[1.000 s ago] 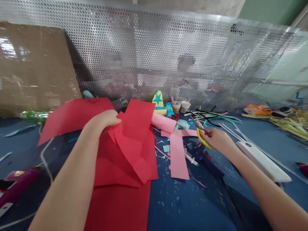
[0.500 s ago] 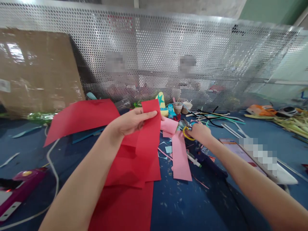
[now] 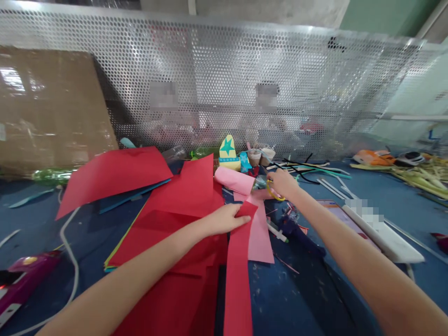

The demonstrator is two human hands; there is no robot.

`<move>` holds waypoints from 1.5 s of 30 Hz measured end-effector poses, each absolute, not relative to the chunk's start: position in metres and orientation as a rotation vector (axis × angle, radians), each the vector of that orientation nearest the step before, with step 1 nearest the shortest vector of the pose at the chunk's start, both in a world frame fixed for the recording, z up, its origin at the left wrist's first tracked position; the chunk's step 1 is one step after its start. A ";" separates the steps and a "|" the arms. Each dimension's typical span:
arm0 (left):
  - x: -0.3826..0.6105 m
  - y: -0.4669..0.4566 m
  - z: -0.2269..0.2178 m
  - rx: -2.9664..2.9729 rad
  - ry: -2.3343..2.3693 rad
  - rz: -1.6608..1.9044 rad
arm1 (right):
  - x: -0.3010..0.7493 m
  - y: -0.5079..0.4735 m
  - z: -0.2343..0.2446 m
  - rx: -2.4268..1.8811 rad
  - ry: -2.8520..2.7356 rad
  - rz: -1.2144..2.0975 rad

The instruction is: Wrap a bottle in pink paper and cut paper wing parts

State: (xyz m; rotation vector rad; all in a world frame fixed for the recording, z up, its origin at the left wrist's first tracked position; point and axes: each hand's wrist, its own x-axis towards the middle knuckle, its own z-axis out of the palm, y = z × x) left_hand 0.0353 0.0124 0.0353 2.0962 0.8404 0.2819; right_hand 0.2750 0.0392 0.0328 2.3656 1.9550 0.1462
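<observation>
- Red paper strip [image 3: 238, 270]: long, narrow, lying toward us across the blue table [image 3: 308, 298]. Our left hand [image 3: 224, 219] pinches its far end.
- Scissors [image 3: 272, 193], yellow handle: just beyond the strip, our right hand [image 3: 284, 183] closed on them.
- Pink strip [image 3: 261, 233] and pink roll [image 3: 233, 179] lie between.
- Red sheets [image 3: 175, 205]: piled left.
- Two small cups [image 3: 261, 156] by the mesh wall; we cannot tell their contents.

Red paper strip [image 3: 238, 275], pink sheet [image 3: 259, 233], yellow-handled scissors [image 3: 272, 191], blue table [image 3: 297, 289]
</observation>
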 end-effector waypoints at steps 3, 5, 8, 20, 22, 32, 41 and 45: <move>0.032 0.009 0.025 2.165 0.894 0.382 | 0.265 0.046 0.030 2.328 2.035 0.145; 0.029 0.005 0.023 2.199 0.929 0.421 | 0.258 0.051 0.028 2.346 2.040 0.112; 0.024 -0.001 0.015 2.336 0.962 0.485 | 0.253 0.061 0.027 2.419 2.012 0.014; 0.017 -0.043 -0.007 2.913 0.351 0.313 | 0.258 0.016 0.053 2.562 2.230 -0.190; 0.018 -0.045 -0.008 2.941 0.396 0.326 | 0.253 -0.017 0.050 2.420 2.340 -0.233; 0.025 -0.042 -0.011 2.917 0.603 0.299 | 0.250 -0.099 0.028 2.182 2.229 -0.304; 0.023 -0.043 -0.014 2.807 0.697 0.398 | 0.242 -0.094 0.031 2.378 2.111 -0.281; 0.024 -0.043 -0.015 2.832 0.670 0.410 | 0.263 -0.096 0.043 2.474 2.066 -0.340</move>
